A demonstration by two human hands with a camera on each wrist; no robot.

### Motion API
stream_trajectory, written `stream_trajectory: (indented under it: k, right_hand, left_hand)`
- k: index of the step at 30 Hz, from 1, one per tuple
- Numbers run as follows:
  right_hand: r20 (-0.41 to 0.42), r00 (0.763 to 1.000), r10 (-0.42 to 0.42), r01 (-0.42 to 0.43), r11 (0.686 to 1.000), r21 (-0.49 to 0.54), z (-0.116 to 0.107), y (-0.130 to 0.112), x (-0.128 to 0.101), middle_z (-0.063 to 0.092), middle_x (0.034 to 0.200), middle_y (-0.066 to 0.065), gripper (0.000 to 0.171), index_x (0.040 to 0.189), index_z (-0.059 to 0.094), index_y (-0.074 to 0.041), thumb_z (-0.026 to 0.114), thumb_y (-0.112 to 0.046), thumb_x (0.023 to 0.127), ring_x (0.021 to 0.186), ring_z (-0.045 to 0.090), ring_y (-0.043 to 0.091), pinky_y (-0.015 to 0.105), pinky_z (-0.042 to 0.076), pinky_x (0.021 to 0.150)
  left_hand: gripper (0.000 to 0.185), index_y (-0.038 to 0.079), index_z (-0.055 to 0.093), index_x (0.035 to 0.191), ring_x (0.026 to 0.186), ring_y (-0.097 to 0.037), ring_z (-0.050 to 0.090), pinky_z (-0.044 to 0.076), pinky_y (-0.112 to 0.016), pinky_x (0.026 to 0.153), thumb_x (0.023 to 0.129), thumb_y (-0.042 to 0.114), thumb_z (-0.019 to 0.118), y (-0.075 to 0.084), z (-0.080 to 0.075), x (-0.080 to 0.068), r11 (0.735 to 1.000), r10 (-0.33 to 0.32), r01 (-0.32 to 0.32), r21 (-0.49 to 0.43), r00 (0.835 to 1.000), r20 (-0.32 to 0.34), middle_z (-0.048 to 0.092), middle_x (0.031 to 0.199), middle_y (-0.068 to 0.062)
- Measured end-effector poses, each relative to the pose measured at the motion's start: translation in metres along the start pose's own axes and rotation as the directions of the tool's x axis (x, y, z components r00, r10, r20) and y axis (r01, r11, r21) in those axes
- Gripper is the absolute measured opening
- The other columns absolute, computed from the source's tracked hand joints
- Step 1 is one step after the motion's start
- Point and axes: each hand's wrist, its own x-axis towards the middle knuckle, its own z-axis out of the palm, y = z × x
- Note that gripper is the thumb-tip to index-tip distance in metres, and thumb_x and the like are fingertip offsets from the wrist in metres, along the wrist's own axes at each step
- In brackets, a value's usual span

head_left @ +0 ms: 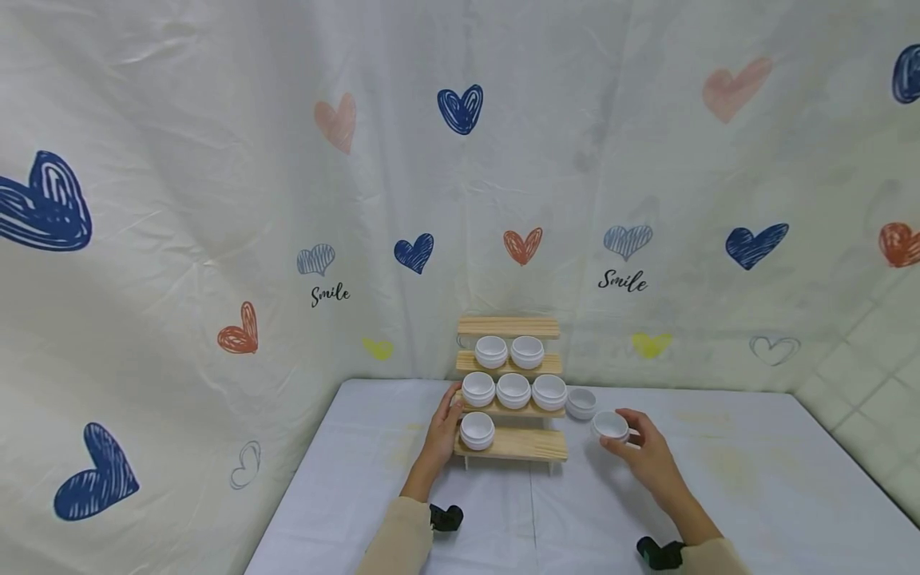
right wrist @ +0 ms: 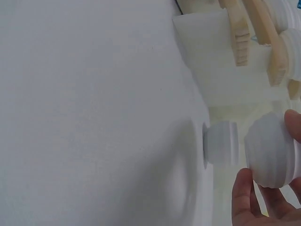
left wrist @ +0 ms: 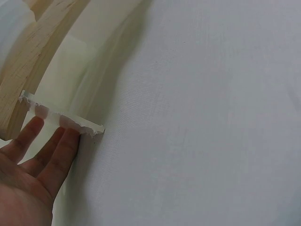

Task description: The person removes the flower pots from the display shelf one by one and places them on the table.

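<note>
A tiered wooden display rack (head_left: 510, 443) stands at the back of the table, bearing several small white bowls (head_left: 513, 390). Two sit on the second shelf from the top, three on the one below, one at the left of the lowest. My left hand (head_left: 440, 435) is at the rack's left side; in the left wrist view its nearly straight fingers (left wrist: 59, 162) touch the pale side support (left wrist: 66, 115). To the right of the rack, my right hand (head_left: 650, 455) holds a white bowl (head_left: 609, 427) between thumb and fingers, above the table.
Another white bowl (head_left: 581, 403) stands on the table close by the rack's right side. A white cloth covers the table (head_left: 719, 479). Behind it hangs a white curtain (head_left: 546, 184) printed with hearts. Pale tiles (head_left: 877, 359) show at the far right.
</note>
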Motion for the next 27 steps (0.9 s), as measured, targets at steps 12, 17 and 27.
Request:
stream_trajectory:
  k: [12,17,27]
  right_hand:
    - [0.018,0.999,0.029,-0.028,0.999,-0.035,-0.01,0.008,0.013,0.048,0.148,0.028,0.075,0.151,0.037,-0.002,0.076,-0.032,0.094,0.12,0.057,0.035,0.024,0.047,0.082]
    - [0.026,0.999,0.035,-0.033,0.998,-0.052,-0.014,0.014,0.019,0.049,0.148,0.03,0.075,0.15,0.038,-0.002,0.076,-0.034,0.094,0.109,0.06,0.022,0.022,0.047,0.08]
    - [0.041,0.995,0.092,-0.091,0.995,-0.036,-0.012,0.018,0.029,0.045,0.151,0.029,0.077,0.151,0.035,-0.003,0.075,-0.035,0.094,0.112,0.059,0.024,0.024,0.046,0.082]
  left_hand:
    - [0.048,0.031,0.039,0.157,0.136,-0.027,0.047,0.029,-0.056,0.121,0.11,0.042,0.041,0.0,-0.001,0.001,1.0,-0.01,0.01,0.026,1.0,0.002,0.047,0.158,-0.005]
    - [0.05,0.031,0.039,0.157,0.138,-0.026,0.046,0.028,-0.054,0.122,0.11,0.044,0.042,-0.002,-0.001,0.002,1.0,-0.013,0.013,0.028,1.0,0.0,0.046,0.159,-0.003]
    - [0.049,0.031,0.039,0.157,0.144,-0.029,0.042,0.024,-0.058,0.124,0.11,0.042,0.042,-0.002,0.0,0.002,1.0,-0.008,0.008,0.0,1.0,0.008,0.043,0.161,-0.004]
